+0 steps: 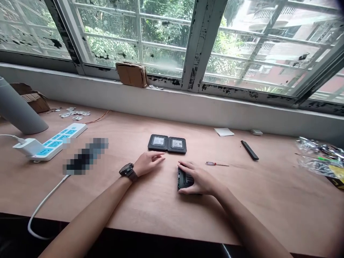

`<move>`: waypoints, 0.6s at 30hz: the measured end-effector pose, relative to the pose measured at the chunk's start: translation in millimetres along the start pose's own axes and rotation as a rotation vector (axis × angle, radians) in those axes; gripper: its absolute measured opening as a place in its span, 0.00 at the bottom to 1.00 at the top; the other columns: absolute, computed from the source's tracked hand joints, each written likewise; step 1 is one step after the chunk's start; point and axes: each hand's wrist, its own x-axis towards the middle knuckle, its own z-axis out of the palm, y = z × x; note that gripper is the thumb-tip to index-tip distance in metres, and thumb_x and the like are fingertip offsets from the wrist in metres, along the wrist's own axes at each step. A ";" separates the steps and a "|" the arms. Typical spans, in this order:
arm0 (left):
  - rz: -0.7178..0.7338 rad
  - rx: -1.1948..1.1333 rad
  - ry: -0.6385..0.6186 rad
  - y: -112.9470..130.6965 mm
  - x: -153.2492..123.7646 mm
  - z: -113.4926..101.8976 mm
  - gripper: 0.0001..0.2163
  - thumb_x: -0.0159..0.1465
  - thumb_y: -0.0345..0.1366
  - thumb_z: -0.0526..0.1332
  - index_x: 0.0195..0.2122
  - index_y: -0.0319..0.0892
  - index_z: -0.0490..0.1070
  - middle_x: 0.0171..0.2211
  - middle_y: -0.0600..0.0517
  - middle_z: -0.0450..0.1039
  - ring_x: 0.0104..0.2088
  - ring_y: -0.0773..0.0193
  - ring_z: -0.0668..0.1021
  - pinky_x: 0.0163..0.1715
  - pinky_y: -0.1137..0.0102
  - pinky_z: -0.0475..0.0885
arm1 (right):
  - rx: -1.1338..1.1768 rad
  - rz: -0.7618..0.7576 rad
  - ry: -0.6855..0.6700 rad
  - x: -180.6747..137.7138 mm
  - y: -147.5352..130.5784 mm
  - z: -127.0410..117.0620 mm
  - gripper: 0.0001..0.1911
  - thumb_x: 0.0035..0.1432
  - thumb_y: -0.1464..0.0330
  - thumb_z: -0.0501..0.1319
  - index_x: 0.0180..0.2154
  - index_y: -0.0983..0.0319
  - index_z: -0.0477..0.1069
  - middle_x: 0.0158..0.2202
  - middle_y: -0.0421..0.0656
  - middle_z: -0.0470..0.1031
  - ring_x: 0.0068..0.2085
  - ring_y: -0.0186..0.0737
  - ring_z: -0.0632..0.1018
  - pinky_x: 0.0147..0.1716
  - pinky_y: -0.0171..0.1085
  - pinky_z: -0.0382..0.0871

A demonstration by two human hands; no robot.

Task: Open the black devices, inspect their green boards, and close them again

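At the near part of the desk [150, 204], the right hand [202, 179] spans a black case [185, 179] — thumb along its near edge, fingers over its far edge — and appears clamped on it. The case lies near the desk's front edge, partly hidden by the palm. A steady grip probably calls for even pressure from both sides, with the fingertips kept off the exposed left side, whose detail is too small to read.

The left hand [146, 164] holds nothing; its fingers are slightly apart, just beside two black squares [169, 144]. It seems well placed to brace the case's free side, if kept low.

Farther right, a screwdriver [216, 164] lies within easy reach. Beyond it, at the right, clear bags [319, 157] hold a tangle of small pieces that cannot be told apart. At the far left stands an open carton [40, 104]; on the sill, a cardboard box [130, 74] — the contents of both cannot be made out.
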 end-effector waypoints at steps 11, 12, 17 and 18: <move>0.012 0.000 -0.007 -4.5 -0.4 1.5 0.16 0.69 0.46 0.61 0.51 0.44 0.80 0.44 0.48 0.83 0.41 0.58 0.82 0.41 0.69 0.75 | -0.096 -0.007 -0.060 2.4 -6.5 -4.5 0.53 0.53 0.42 0.66 0.70 0.63 0.56 0.71 0.55 0.56 0.68 0.65 0.62 0.65 0.58 0.61; 0.014 0.000 -0.006 -4.4 -0.6 1.6 0.16 0.69 0.46 0.61 0.51 0.44 0.80 0.44 0.48 0.83 0.41 0.58 0.82 0.41 0.69 0.75 | -0.106 -0.007 -0.060 2.2 -6.7 -4.7 0.53 0.53 0.41 0.66 0.70 0.64 0.56 0.71 0.55 0.56 0.68 0.64 0.62 0.65 0.57 0.61; 0.010 0.005 -0.002 -3.7 -1.0 1.9 0.16 0.69 0.46 0.61 0.51 0.44 0.80 0.44 0.48 0.83 0.39 0.58 0.82 0.39 0.69 0.75 | -0.136 -0.034 -0.025 0.5 -6.5 -3.9 0.53 0.54 0.41 0.65 0.70 0.64 0.57 0.70 0.56 0.58 0.67 0.64 0.64 0.65 0.56 0.62; 0.009 0.004 -0.003 -3.7 -1.0 2.0 0.16 0.69 0.46 0.61 0.51 0.44 0.80 0.44 0.48 0.83 0.40 0.58 0.83 0.39 0.69 0.75 | -0.138 -0.041 -0.016 0.4 -6.3 -3.4 0.52 0.54 0.41 0.65 0.70 0.64 0.57 0.70 0.56 0.59 0.67 0.64 0.64 0.64 0.56 0.62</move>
